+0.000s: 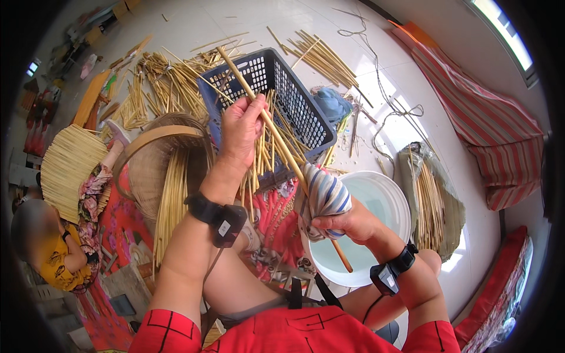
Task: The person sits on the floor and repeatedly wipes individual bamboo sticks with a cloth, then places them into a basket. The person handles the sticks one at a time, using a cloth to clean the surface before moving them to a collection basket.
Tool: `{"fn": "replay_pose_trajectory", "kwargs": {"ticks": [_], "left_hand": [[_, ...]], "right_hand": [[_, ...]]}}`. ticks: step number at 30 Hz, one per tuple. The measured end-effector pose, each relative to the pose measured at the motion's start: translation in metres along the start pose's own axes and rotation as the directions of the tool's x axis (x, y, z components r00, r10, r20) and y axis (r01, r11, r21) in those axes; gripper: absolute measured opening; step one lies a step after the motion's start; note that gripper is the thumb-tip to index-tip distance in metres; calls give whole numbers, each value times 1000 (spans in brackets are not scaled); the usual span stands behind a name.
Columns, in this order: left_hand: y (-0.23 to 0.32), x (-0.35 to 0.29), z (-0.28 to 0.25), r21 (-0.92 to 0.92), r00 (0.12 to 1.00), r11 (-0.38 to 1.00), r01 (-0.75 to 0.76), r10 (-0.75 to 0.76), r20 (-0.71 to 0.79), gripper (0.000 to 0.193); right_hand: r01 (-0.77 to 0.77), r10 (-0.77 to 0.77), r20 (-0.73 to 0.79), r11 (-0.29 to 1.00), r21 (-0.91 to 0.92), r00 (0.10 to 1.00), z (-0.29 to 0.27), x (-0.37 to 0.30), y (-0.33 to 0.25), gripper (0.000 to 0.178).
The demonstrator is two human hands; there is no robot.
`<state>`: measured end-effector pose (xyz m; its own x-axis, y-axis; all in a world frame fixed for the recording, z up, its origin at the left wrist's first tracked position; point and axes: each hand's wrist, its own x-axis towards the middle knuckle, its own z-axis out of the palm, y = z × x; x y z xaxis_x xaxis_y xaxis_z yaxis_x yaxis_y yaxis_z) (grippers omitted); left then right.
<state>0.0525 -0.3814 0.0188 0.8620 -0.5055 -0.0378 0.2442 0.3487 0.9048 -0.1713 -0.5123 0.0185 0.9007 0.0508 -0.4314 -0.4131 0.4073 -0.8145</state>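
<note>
A long yellowish plant stalk point(286, 152) slants from the upper left to the lower right between my hands. My left hand point(240, 125) is closed around its upper part, thumb lying along it. Lower down, a blue-and-white striped cloth point(327, 191) is wrapped around the stalk, and my right hand point(350, 222) grips the cloth. The stalk's darker lower end sticks out below the cloth, over a white bucket point(402, 206) of water. Beneath my left hand, several cut stalks point(263, 159) lie in and across a dark blue plastic crate point(321, 126).
A handled wicker basket point(152, 156) with stalks stands left of the crate. Loose stalks point(323, 59) lie on the tiled floor point(406, 29) beyond. A sack of stalks point(432, 206) sits right of the bucket, near a cord point(379, 76). Another person point(59, 253) sits at the far left.
</note>
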Motion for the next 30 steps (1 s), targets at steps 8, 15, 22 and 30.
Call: {"fn": "replay_pose_trajectory", "kwargs": {"ticks": [8,15,22,30], "left_hand": [[25,23,-37,-12,938,985,-170,158,-308,17],[1,3,1,161,986,986,44,-17,-166,28],[-74,-60,53,88,893,931,355,-365,264,28],[-51,-38,43,144,938,937,319,-334,94,23]], "right_hand": [[-55,72,78,979,-194,994,-6,-9,-20,30],[-51,43,-140,997,-51,989,-10,-5,-23,32],[4,5,-199,999,40,980,-21,10,-1,45],[-4,3,-176,1000,-1,984,-16,12,-10,50]]}}
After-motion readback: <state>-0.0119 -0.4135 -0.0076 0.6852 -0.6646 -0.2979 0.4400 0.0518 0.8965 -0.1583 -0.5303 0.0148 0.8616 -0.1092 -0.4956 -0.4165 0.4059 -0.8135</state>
